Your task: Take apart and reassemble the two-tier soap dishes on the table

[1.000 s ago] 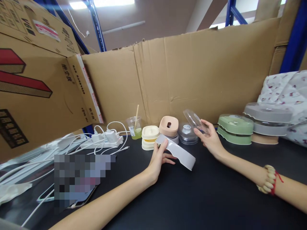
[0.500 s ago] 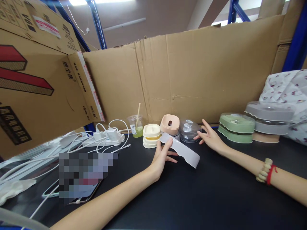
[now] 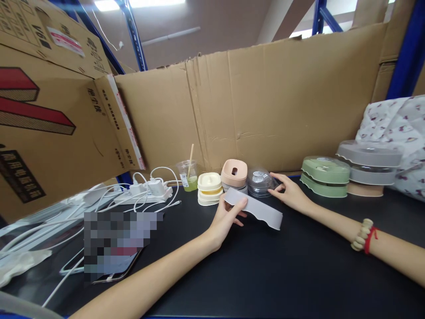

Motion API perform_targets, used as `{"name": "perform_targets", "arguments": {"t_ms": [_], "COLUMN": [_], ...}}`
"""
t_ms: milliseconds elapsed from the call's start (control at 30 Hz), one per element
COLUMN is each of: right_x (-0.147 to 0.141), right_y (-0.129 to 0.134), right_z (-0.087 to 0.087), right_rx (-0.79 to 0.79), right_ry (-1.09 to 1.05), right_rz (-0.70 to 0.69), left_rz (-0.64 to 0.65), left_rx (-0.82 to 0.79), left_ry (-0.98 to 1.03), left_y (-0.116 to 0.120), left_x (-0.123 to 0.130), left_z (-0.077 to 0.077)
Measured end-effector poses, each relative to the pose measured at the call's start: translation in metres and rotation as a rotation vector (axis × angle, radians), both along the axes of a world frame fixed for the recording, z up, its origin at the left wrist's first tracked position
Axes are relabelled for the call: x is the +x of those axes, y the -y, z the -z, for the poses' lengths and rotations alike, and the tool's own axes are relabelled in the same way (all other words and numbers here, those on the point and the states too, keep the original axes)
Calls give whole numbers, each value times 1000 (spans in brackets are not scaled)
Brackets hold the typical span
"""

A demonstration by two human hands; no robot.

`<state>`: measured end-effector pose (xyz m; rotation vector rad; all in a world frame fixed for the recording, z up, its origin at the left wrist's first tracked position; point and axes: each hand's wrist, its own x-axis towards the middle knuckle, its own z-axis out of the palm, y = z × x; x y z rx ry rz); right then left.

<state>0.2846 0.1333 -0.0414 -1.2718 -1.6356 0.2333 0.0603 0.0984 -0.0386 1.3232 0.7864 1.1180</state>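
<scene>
My left hand is closed on a grey plastic piece with a wavy lower edge, holding it tilted above the black tabletop, thumb on its face. My right hand reaches to a stack of clear domed lids; its thumb and fingers curve against the stack's right edge. Just left of the lids stands a stack with a pink oval part on top, slotted in the middle, over grey parts. Beside it is a stack of cream and yellow parts.
At right stand green wavy containers and grey ones with a clear cover. A cup with green liquid is at the back. Left are a power strip with cables and a blurred device. Cardboard walls the back.
My right hand has moved slightly left and its fingers have closed in on the edge of the clear lids. The grey piece in my left hand has shifted slightly right and turned.
</scene>
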Motion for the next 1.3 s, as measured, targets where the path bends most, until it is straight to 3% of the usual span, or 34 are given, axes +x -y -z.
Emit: {"name": "perform_targets", "arguments": {"t_ms": [100,300,533,633,867,1300], "right_x": [0,-3,0,5,16,15], "right_y": [1,1,2,-1,-10,-15], "right_z": [1,1,-4,-1,7,7], "right_rx": [-26,-169,-294,-236,87,273], "right_ry": [34,148,90,71,152,324], "right_rz": [40,253,206,158,59,45], "left_rz": [0,-7,28,51,35,84], "left_rx": [1,-12,14,25,15,46], "left_ry": [-7,-16,-32,-50,-119,-154], "left_y": [0,-1,2,3,4,7], "left_x": [1,1,0,-1,1,2], "left_z": [0,0,-2,-2,-3,-3]}}
